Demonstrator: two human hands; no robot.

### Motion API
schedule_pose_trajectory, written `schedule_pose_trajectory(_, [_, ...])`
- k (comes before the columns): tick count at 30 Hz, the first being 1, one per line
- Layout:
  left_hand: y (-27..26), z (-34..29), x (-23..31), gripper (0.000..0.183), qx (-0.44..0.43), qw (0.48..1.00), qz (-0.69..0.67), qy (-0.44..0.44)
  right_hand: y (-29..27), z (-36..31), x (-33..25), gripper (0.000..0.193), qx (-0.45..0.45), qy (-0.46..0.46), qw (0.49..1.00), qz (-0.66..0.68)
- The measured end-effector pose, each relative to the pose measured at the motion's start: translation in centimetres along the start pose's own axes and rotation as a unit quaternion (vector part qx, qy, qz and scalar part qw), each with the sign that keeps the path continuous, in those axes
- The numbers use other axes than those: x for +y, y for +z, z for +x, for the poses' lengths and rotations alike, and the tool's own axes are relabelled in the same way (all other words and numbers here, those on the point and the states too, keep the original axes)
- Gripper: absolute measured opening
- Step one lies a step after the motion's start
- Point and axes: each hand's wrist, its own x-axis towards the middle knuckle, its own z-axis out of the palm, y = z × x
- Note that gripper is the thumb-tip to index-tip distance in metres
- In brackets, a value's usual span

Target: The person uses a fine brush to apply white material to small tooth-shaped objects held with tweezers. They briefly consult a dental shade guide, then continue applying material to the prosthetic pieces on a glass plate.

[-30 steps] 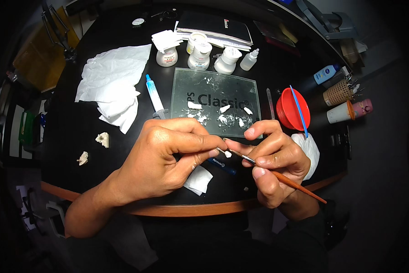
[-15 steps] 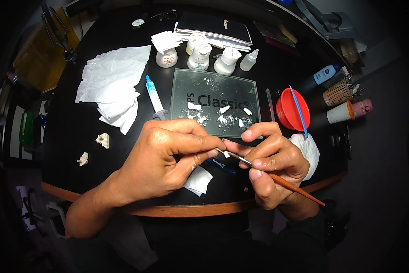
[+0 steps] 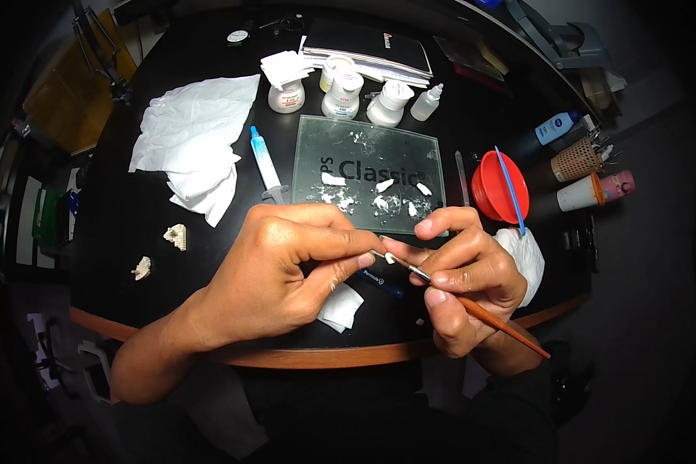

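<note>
A fine paintbrush (image 3: 483, 313) with a reddish-brown wooden handle is pinched in my right hand (image 3: 471, 271), its tip angled up to the left. The tip meets a small white tooth-like piece (image 3: 389, 259) between my two hands. My left hand (image 3: 301, 255) is closed, thumb and forefinger pinching a thin greyish piece beside the white one; its kind is mostly hidden. My right fingertips are close to my left forefinger. Behind the hands lies a glass slab (image 3: 371, 155) with several small mounds of white paste (image 3: 334, 179) and smears on it.
A syringe (image 3: 266, 166) and crumpled white tissue (image 3: 197, 131) are on the left, with two cast pieces (image 3: 175, 237) nearer me. White jars (image 3: 342, 97) and a dropper bottle (image 3: 427, 102) stand behind the slab. A red bowl (image 3: 487, 189) with a blue stick (image 3: 510, 185) sits right.
The small white piece has shifted slightly up and right, turning a little, and the brush tip now overlaps it. Both hands keep nearly the same pose and grip.
</note>
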Motion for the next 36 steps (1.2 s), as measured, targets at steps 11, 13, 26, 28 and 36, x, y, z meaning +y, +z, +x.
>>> schedule_pose_trajectory(11, [-0.19, -0.12, 0.72, 0.016, -0.021, 0.999, -0.021, -0.025, -0.01, -0.24, 0.06, 0.017, 0.043, 0.084, 0.994, 0.050])
schedule_pose_trajectory(13, [-0.06, -0.23, 0.74, 0.015, -0.014, 0.997, -0.062, -0.047, 0.20, -0.09, 0.10, 0.017, 0.054, 0.102, 0.991, 0.067])
schedule_pose_trajectory(26, [-0.23, -0.25, 0.50, 0.014, -0.025, 0.998, -0.034, -0.036, 0.52, 0.11, -0.11, 0.013, 0.066, 0.177, 0.975, 0.119])
schedule_pose_trajectory(28, [-0.29, -0.26, 0.44, 0.013, -0.026, 0.999, -0.014, -0.018, 0.56, 0.10, 0.04, 0.012, 0.072, 0.182, 0.972, 0.128])
schedule_pose_trajectory(36, [-0.17, -0.23, 0.35, 0.013, -0.020, 1.000, -0.016, -0.016, 0.06, -0.02, 0.30, 0.012, 0.044, 0.161, 0.980, 0.108])
